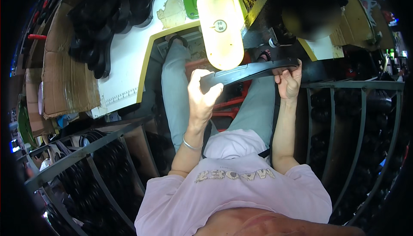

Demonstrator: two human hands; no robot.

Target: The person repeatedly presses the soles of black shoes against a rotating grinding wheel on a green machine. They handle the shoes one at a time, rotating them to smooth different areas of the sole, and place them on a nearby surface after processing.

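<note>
A long, curved black shoe sole [254,71] is held up edge-on above my lap, just under the rounded end of a pale, brightly lit machine arm [221,29]. My left hand [202,92] grips one end of the sole, thumb on the near side and fingers bent over its top. At the other end, my right hand [289,79] pinches the sole between fingers and thumb. Part of the sole's underside shows by the right fingers.
A white worktable [124,64] with a yellow edge wraps round the front left. Black soles [116,16] are heaped on it beside a cardboard box [71,59]. Metal racks [88,154] of black pieces flank me. A dark machine part [312,14] stands front right.
</note>
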